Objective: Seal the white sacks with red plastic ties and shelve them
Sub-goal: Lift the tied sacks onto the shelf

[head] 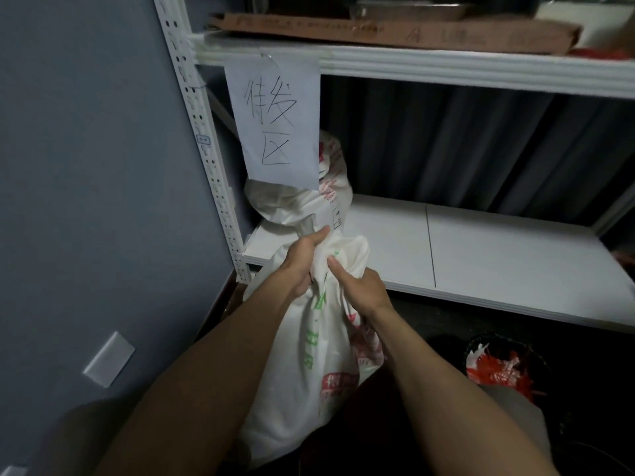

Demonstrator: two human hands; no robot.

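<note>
Currently, item one: white sack point(309, 372), printed in green and red, hanging upright in front of the lower shelf point(481, 249) and mostly below its edge, not yet resting on it. Both hands are clamping its gathered neck. The left hand point(302, 259) is wrapping round the bunched cloth from the left, and the right hand point(360, 286) is pinching it just below from the right, the two close together. This grip is likely serving two ends: keeping the mouth closed and carrying the load for a lift. No red tie is showing at the neck (the fingers are covering most of it, so whether one is on cannot be told).

Item two: second white sack point(309, 204), sitting on the lower shelf at its far left end, partly hidden behind a hanging paper sign point(275, 121) with handwritten characters. It is probably sitting there so that later sacks can line up to its right.

Item three: dark basket point(501, 365) on the floor at lower right, holding red and white plastic. Its exact contents are unclear.

Item four: flat cardboard box point(378, 29) lying on the upper shelf point(446, 68).

Judgement: shelving appears to be the step in hand, and the held sack is needing a lift over the shelf edge to land beside the first.
</note>
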